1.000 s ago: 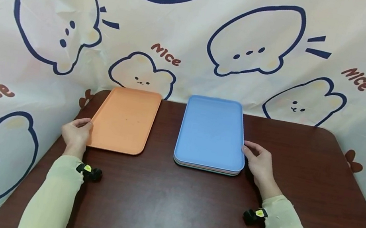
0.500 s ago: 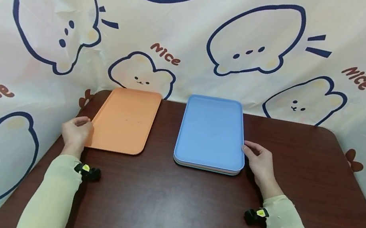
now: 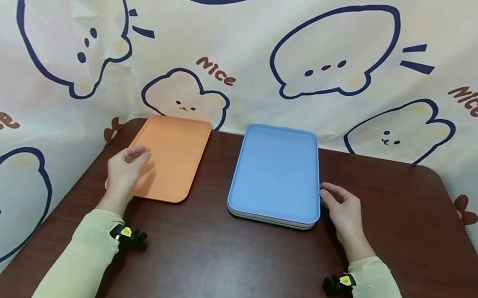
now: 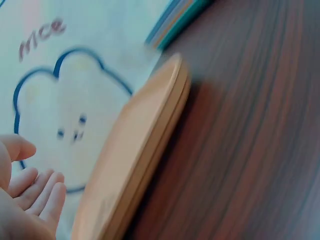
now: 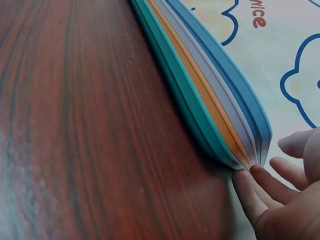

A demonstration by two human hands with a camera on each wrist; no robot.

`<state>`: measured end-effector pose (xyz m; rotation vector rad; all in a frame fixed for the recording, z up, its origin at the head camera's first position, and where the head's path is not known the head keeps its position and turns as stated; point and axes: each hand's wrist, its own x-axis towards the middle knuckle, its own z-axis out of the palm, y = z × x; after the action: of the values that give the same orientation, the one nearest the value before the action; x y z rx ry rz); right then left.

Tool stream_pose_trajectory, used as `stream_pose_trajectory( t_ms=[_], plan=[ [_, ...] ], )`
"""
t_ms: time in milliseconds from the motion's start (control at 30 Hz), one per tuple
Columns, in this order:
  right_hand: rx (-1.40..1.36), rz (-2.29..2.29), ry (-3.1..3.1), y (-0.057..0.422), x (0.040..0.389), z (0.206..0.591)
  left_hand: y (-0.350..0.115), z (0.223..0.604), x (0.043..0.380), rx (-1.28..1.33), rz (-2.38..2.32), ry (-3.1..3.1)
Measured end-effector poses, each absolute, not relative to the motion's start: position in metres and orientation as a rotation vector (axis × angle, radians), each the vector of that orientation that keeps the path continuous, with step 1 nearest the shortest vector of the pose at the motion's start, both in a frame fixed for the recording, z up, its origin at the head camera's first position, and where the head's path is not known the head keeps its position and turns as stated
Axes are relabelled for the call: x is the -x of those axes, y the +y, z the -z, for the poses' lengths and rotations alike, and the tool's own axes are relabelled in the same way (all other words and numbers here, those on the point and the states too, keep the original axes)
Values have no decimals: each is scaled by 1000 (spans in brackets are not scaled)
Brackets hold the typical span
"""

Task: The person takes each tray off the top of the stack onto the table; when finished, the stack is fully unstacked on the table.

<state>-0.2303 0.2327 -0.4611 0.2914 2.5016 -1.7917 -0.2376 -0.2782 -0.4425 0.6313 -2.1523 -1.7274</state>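
Note:
An orange tray (image 3: 175,159) lies at the back left of the table. My left hand (image 3: 125,169) hovers over its left part in the head view, fingers loosely bent and holding nothing. The left wrist view shows those fingers (image 4: 42,195) apart from the orange rim. Right of it sits a stack of trays with a blue tray (image 3: 279,174) on top. Under the blue one, the right wrist view shows a lilac-grey tray (image 5: 210,65), an orange one (image 5: 200,80) and a green one (image 5: 190,107). Fingertips of my right hand (image 3: 342,211) are at the stack's right edge, thumb raised away.
Both trays' places are on a dark brown wooden table (image 3: 218,272). A pale cloth (image 3: 257,41) with bear drawings hangs right behind its back edge and along the sides. Bare tabletop separates the single orange tray from the stack.
My left hand has let go of the orange tray's left edge and moved right, over the tray. The right hand has stayed at the stack, shifting slightly outward.

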Motion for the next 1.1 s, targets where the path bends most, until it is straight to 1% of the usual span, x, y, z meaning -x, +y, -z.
stream_pose_trajectory(
  t_ms=[333,600,767,867,1100],
  plan=[
    [-219,1929,2428,235,229,461,-206,444,243,-322,2009,-2291],
    [-232,1868,2420,236,227,464,-161,455,238,-135,2053,-2543],
    [-222,1809,2448,238,227,463,-137,457,240,-15,2110,-2559],
    [-200,1783,2459,238,228,463,-126,456,241,5,2106,-2578],
    [-140,1761,2456,236,228,464,-112,457,243,-39,2090,-2614]
  ],
)
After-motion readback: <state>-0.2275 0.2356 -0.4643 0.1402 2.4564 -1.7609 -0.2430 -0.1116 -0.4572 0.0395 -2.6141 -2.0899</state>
